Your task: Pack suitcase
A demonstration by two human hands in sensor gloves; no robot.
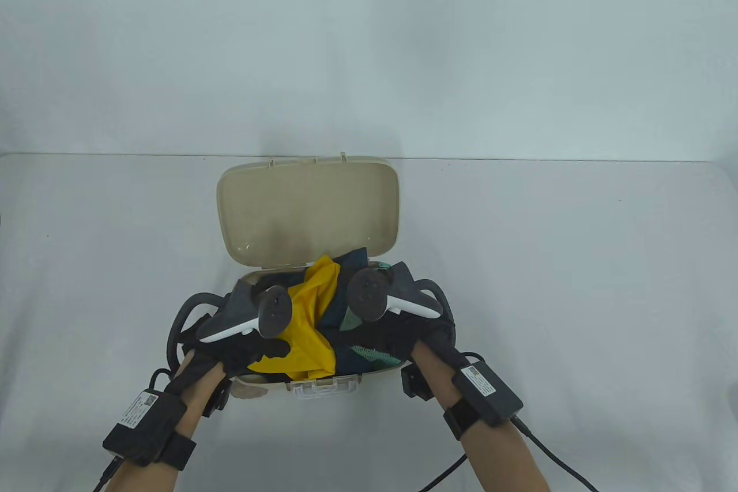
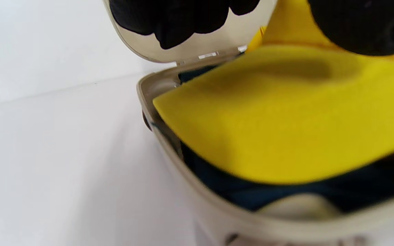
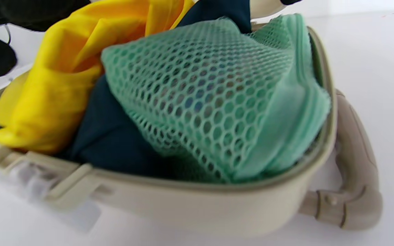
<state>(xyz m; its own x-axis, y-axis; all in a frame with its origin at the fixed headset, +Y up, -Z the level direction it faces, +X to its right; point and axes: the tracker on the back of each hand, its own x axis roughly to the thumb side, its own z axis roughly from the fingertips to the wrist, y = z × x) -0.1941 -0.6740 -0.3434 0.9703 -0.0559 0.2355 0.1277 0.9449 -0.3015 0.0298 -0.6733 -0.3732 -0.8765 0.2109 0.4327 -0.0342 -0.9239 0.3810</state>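
Both hands, left hand (image 1: 242,350) and right hand (image 1: 403,336), press clothes; finger pose untellable; suitcase (image 1: 323,385) lid (image 1: 308,212) opens away.

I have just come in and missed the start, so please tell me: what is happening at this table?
A person is packing a small beige suitcase whose lid stands open. Both gloved hands, left hand and right hand, are over the clothes inside: a yellow garment, a dark blue one and a green mesh bag. The pile rises above the rim.
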